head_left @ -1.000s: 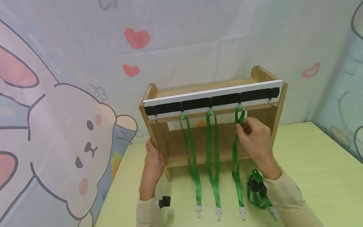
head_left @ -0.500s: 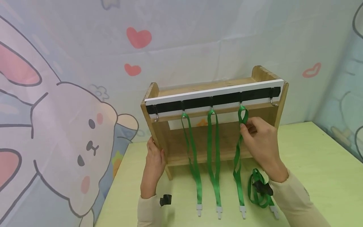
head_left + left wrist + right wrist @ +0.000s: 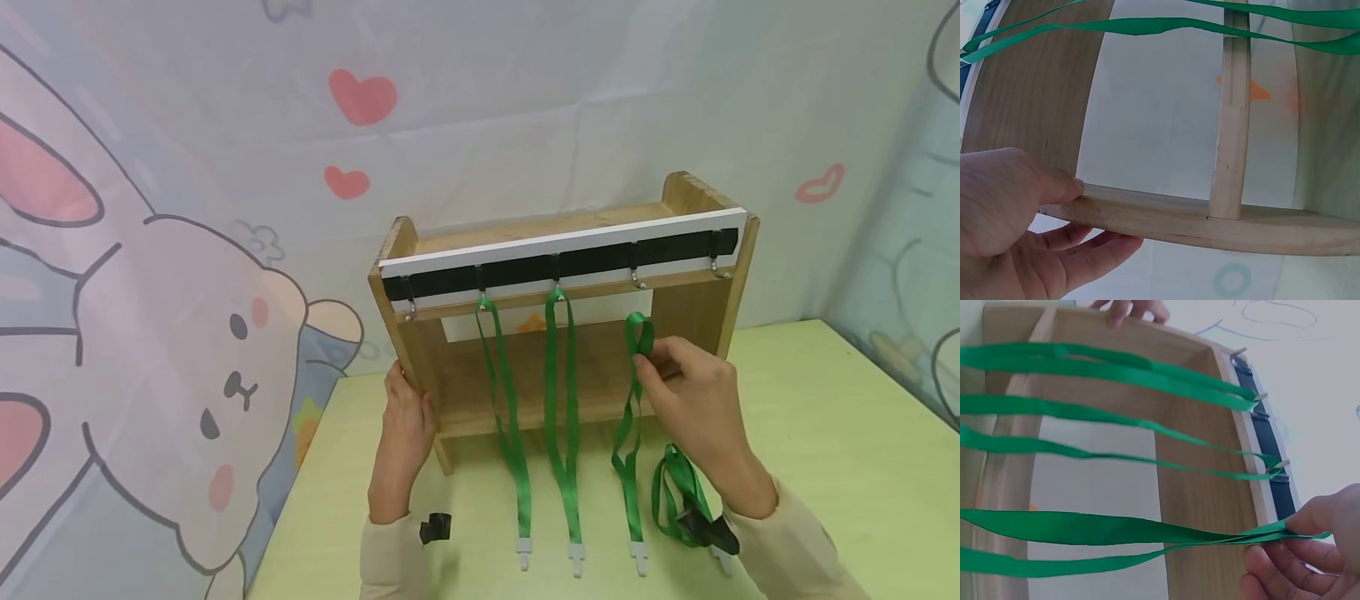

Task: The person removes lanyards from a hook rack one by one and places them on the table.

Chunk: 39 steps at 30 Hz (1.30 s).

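My left hand (image 3: pixel 405 429) grips the left side panel of a small wooden shelf (image 3: pixel 738 292); in the left wrist view the thumb (image 3: pixel 1063 186) lies over the panel's edge with fingers beneath. My right hand (image 3: pixel 693 396) pinches a green lanyard (image 3: pixel 634 512) just under its top loop. That loop stands above the fingers, below a bare metal hook (image 3: pixel 637 282) on the rail. The lanyard's straps hang down to a white clip (image 3: pixel 639 557). Two more green lanyards, one on the left (image 3: pixel 522 500) and one in the middle (image 3: pixel 573 508), hang from hooks.
The rail (image 3: pixel 600 260), white with a black strip, carries several hooks; both end hooks are bare. A bundled green lanyard (image 3: pixel 663 492) lies on the pale green table (image 3: pixel 840 433) beside my right forearm. Behind the shelf hangs a printed cloth (image 3: pixel 480 108).
The right hand has drawn the lanyard's loop off its hook and moved it down and slightly right. My left hand keeps its grip on the shelf.
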Each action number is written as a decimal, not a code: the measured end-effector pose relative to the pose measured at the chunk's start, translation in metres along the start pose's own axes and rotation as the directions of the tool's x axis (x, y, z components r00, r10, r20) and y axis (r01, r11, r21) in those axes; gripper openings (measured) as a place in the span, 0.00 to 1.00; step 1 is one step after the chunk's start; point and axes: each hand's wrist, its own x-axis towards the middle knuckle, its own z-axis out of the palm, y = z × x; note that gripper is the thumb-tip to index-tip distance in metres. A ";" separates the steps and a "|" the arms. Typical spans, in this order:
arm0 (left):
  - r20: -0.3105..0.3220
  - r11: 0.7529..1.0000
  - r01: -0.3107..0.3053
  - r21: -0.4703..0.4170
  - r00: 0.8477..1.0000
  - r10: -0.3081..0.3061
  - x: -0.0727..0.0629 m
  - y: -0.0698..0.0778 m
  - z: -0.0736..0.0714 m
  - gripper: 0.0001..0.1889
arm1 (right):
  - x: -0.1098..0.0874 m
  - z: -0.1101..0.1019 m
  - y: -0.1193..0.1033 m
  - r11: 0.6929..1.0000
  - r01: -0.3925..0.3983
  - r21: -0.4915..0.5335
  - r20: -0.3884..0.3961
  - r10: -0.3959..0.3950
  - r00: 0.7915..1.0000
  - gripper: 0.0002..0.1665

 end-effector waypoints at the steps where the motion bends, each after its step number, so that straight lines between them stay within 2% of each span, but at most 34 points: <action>1: 0.001 1.000 0.002 0.000 1.000 -0.002 0.000 0.000 0.000 0.30 | -0.002 0.000 -0.001 1.000 -0.007 0.009 0.008 0.007 1.000 0.07; 7: -0.008 1.000 -0.007 0.004 1.000 0.007 0.000 -0.001 0.000 0.30 | -0.011 0.002 -0.003 0.997 -0.038 0.070 0.054 0.034 0.998 0.07; 18: -0.009 1.000 -0.019 0.019 1.000 0.019 -0.001 -0.001 0.000 0.30 | -0.024 0.005 -0.003 0.992 -0.075 0.096 0.097 0.066 0.993 0.07; 22: -0.012 1.000 -0.014 0.018 1.000 0.014 -0.001 -0.001 0.000 0.30 | -0.026 0.005 -0.003 0.984 -0.122 0.128 0.133 0.105 0.986 0.06; 29: -0.018 1.000 -0.012 0.013 1.000 0.012 0.000 0.000 0.001 0.29 | -0.031 0.004 -0.003 0.965 -0.229 0.131 0.237 0.194 0.952 0.01; 33: -0.021 1.000 -0.016 0.011 1.000 0.016 0.000 0.000 0.001 0.29 | -0.034 0.006 -0.002 0.950 -0.280 0.138 0.293 0.231 0.928 0.02; 39: -0.022 1.000 -0.018 0.014 1.000 0.018 -0.001 0.000 0.000 0.30 | -0.042 0.011 -0.003 0.924 -0.333 0.187 0.374 0.247 0.894 0.03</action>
